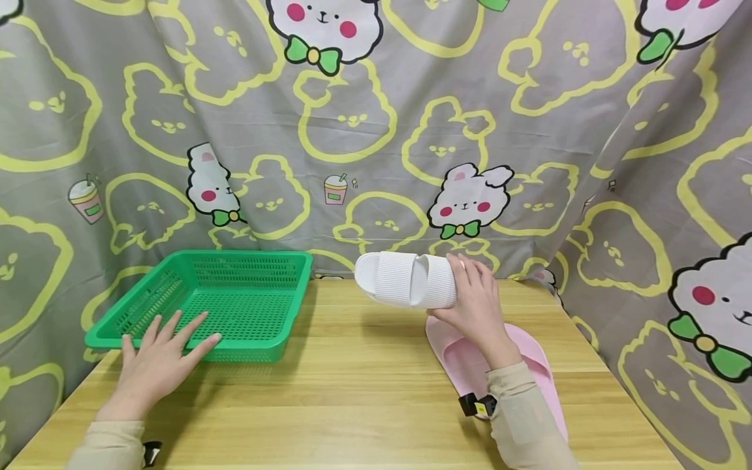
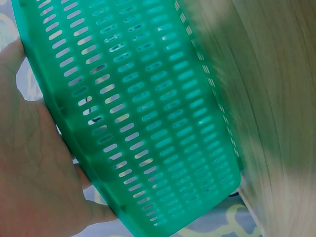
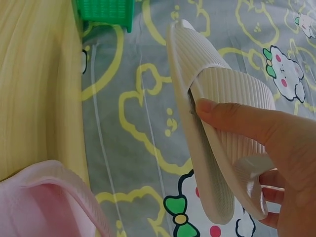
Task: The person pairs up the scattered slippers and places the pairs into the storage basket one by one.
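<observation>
My right hand [image 1: 474,297] holds white slipper footwear [image 1: 393,277] above the back of the table. In the right wrist view, the thumb presses one side of the ribbed white upper [image 3: 237,89] and the other fingers curl underneath. I cannot tell if it is one slipper or two nested together. Below my right forearm lies a pink slipper [image 1: 461,359], partly hidden by the sleeve. My left hand [image 1: 155,365] spreads its fairly straight fingers over the near rim of a green plastic basket [image 1: 252,352]. In the left wrist view, the fingers reach past the rim of the slotted basket wall [image 2: 123,98].
A wooden table [image 1: 352,405] carries the basket at back left and the pink slipper at right. Behind it and to the sides hangs a grey cartoon-print curtain [image 1: 364,163]. A small black device [image 1: 478,406] sits at my right wrist.
</observation>
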### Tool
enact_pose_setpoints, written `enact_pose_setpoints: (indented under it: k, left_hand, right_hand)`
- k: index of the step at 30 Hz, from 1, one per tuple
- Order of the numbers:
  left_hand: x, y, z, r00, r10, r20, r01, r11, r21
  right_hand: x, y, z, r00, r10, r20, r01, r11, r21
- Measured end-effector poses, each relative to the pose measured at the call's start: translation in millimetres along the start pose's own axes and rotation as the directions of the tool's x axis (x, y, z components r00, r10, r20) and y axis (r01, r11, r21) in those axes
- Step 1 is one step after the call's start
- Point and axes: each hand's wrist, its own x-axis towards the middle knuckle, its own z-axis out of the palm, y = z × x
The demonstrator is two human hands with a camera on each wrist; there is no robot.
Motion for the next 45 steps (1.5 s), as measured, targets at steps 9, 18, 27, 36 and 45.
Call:
enact_pose_setpoints:
  k: [9, 18, 27, 36, 45]
  left_hand:
    - [-2.2, 2.0, 0.7, 1.000, -0.008, -0.002, 0.008, 1.000, -0.004]
    - [-5.1, 3.7, -1.8, 1.000, -0.018, 0.002, 0.018, 1.000, -0.001]
    - [-5.3, 5.7, -2.3, 1.000, -0.019, 0.008, 0.019, 1.000, -0.004]
    - [-4.1, 5.8, -0.4, 1.000, -0.018, -0.004, 0.018, 1.000, -0.005]
    - [-4.6, 6.1, -0.8, 1.000, -0.025, -0.005, 0.025, 1.000, -0.013]
  right_hand:
    - [6.5, -6, 1, 1.000, 0.005, 0.006, -0.005, 1.000, 0.009]
    - [17.0, -16, 3, 1.000, -0.018, -0.011, 0.018, 1.000, 0.009]
    - [27.1, -25, 6, 0.999, -0.033, -0.005, 0.033, 0.999, 0.013]
    - [35.8, -37, 9, 0.999, -0.047, 0.004, 0.047, 0.999, 0.010]
    - [43.9, -51, 18, 0.998, -0.068, -0.001, 0.068, 0.998, 0.015]
